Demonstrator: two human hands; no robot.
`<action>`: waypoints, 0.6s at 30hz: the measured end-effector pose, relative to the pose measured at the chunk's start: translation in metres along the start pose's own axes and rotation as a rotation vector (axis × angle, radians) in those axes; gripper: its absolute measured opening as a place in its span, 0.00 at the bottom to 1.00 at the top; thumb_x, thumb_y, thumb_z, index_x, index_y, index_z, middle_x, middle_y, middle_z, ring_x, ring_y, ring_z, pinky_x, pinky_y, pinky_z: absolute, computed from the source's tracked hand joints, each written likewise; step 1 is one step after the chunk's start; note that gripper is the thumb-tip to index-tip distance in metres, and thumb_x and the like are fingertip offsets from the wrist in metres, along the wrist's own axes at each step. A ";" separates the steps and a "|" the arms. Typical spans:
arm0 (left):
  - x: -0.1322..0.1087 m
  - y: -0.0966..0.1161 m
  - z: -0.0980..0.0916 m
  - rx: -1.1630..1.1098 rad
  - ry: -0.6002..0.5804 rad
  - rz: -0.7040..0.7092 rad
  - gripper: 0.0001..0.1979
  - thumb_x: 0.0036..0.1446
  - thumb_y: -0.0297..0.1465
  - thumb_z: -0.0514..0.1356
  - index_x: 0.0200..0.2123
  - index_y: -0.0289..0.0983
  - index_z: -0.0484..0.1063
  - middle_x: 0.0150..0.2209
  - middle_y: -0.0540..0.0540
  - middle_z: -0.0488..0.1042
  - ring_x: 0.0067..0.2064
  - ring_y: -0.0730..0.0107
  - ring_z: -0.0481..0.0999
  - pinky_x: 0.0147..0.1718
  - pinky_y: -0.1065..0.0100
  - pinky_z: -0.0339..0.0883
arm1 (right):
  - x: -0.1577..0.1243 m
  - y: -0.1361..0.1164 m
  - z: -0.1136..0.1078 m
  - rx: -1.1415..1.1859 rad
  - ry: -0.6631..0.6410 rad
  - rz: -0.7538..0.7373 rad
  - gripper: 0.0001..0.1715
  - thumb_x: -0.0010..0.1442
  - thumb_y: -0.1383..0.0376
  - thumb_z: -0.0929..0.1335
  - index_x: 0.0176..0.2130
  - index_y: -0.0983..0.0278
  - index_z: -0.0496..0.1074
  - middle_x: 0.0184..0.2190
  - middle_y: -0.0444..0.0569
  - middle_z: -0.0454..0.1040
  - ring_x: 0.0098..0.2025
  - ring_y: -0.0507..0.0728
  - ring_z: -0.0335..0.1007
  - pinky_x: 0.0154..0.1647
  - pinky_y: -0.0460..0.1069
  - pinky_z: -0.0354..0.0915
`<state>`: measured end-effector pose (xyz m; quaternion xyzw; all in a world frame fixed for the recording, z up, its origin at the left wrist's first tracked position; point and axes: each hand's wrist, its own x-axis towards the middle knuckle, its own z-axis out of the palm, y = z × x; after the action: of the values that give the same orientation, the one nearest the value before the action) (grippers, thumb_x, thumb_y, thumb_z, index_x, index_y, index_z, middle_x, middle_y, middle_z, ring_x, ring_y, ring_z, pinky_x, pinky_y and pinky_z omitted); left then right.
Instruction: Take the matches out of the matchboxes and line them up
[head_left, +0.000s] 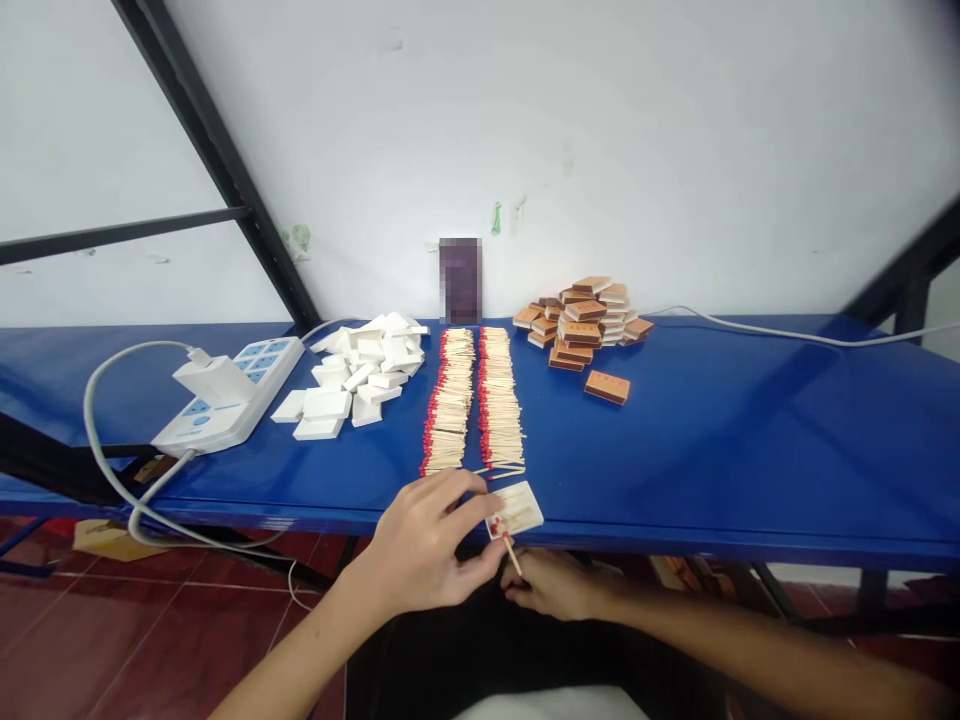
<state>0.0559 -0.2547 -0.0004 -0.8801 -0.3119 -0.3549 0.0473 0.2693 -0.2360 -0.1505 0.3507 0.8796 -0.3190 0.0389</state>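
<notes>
At the table's front edge, my left hand (pixel 435 545) grips a small white matchbox tray (pixel 525 508) between thumb and fingers. A few red-headed matches lie in the tray, their heads toward my thumb. Just below it, my right hand (pixel 551 583) pinches a match (pixel 514 557), its red head up against the tray's near edge. Beyond the tray, matches are laid out in two long rows, a left row (pixel 450 395) and a right row (pixel 501 395), heads to the left. A few loose matches (pixel 504 469) lie at the near end of the rows.
Left of the rows is a heap of white trays (pixel 326 404). Orange matchbox sleeves (pixel 583 310) are piled to the right, with one sleeve (pixel 607 387) apart. A power strip (pixel 247 410) with a plug and cables sits at the left. A dark blurred object (pixel 460 280) stands against the wall.
</notes>
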 end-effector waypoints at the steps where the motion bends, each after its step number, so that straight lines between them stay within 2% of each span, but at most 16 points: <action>1: 0.000 0.000 0.000 0.001 -0.005 -0.002 0.09 0.59 0.30 0.62 0.43 0.37 0.76 0.39 0.44 0.79 0.38 0.64 0.79 0.34 0.66 0.73 | -0.001 -0.001 0.003 -0.014 -0.004 -0.038 0.13 0.65 0.65 0.67 0.46 0.63 0.79 0.45 0.50 0.81 0.48 0.58 0.77 0.49 0.49 0.67; 3: -0.001 0.000 0.001 0.001 -0.008 -0.007 0.08 0.59 0.31 0.62 0.42 0.37 0.76 0.39 0.44 0.79 0.38 0.64 0.79 0.34 0.65 0.73 | -0.010 -0.012 0.002 -0.105 0.027 -0.161 0.11 0.65 0.66 0.67 0.44 0.61 0.78 0.44 0.47 0.80 0.44 0.56 0.77 0.45 0.48 0.67; 5: -0.001 0.000 0.001 0.003 -0.004 -0.013 0.08 0.59 0.31 0.62 0.42 0.37 0.76 0.38 0.44 0.78 0.37 0.64 0.80 0.33 0.65 0.73 | -0.029 -0.035 -0.008 -0.243 0.082 -0.359 0.09 0.66 0.63 0.67 0.44 0.59 0.77 0.43 0.45 0.79 0.38 0.54 0.75 0.39 0.48 0.67; 7: -0.001 0.000 0.001 0.010 -0.001 -0.022 0.08 0.59 0.31 0.62 0.42 0.37 0.76 0.39 0.44 0.78 0.37 0.64 0.80 0.32 0.65 0.73 | -0.054 -0.063 -0.029 -0.345 0.163 -0.570 0.08 0.68 0.60 0.66 0.41 0.58 0.75 0.37 0.41 0.79 0.29 0.51 0.70 0.35 0.48 0.65; 8: -0.001 0.000 0.001 0.015 -0.002 -0.027 0.08 0.59 0.32 0.62 0.42 0.37 0.76 0.39 0.44 0.78 0.37 0.64 0.80 0.32 0.65 0.73 | -0.066 -0.078 -0.043 -0.349 0.208 -0.670 0.08 0.70 0.64 0.65 0.41 0.59 0.74 0.33 0.40 0.78 0.27 0.50 0.67 0.35 0.47 0.65; 9: -0.001 0.000 0.001 0.017 -0.006 -0.030 0.08 0.60 0.32 0.62 0.42 0.37 0.76 0.39 0.44 0.78 0.37 0.64 0.80 0.32 0.65 0.73 | -0.077 -0.091 -0.059 -0.351 0.310 -0.697 0.08 0.70 0.67 0.64 0.41 0.62 0.74 0.29 0.41 0.76 0.26 0.50 0.65 0.34 0.47 0.64; 11: -0.001 -0.001 0.001 0.011 -0.021 -0.031 0.08 0.60 0.32 0.61 0.42 0.37 0.76 0.40 0.43 0.78 0.37 0.63 0.80 0.33 0.64 0.74 | -0.092 -0.113 -0.092 -0.412 0.541 -0.739 0.10 0.70 0.69 0.63 0.43 0.64 0.75 0.28 0.43 0.76 0.25 0.51 0.63 0.32 0.50 0.62; 13: -0.001 -0.001 0.002 0.007 -0.032 -0.035 0.09 0.61 0.33 0.60 0.43 0.37 0.76 0.40 0.43 0.78 0.38 0.63 0.80 0.33 0.64 0.74 | -0.096 -0.125 -0.116 -0.492 0.719 -0.687 0.11 0.69 0.71 0.63 0.42 0.65 0.76 0.27 0.44 0.75 0.25 0.53 0.62 0.28 0.52 0.57; 15: -0.001 -0.001 0.002 0.011 -0.032 -0.041 0.10 0.61 0.33 0.60 0.43 0.37 0.76 0.40 0.43 0.78 0.38 0.62 0.80 0.33 0.63 0.75 | -0.091 -0.127 -0.126 -0.529 0.805 -0.611 0.11 0.68 0.73 0.64 0.37 0.65 0.75 0.25 0.43 0.73 0.25 0.52 0.61 0.28 0.52 0.55; 18: -0.001 0.000 0.003 0.027 -0.017 -0.046 0.09 0.61 0.33 0.59 0.43 0.36 0.76 0.39 0.43 0.78 0.38 0.61 0.80 0.33 0.62 0.75 | -0.080 -0.119 -0.120 -0.564 0.845 -0.541 0.13 0.68 0.72 0.64 0.33 0.65 0.74 0.24 0.43 0.71 0.25 0.52 0.61 0.28 0.52 0.53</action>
<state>0.0572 -0.2546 -0.0029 -0.8749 -0.3373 -0.3441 0.0483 0.2714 -0.2788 0.0315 0.1863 0.9283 0.0971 -0.3068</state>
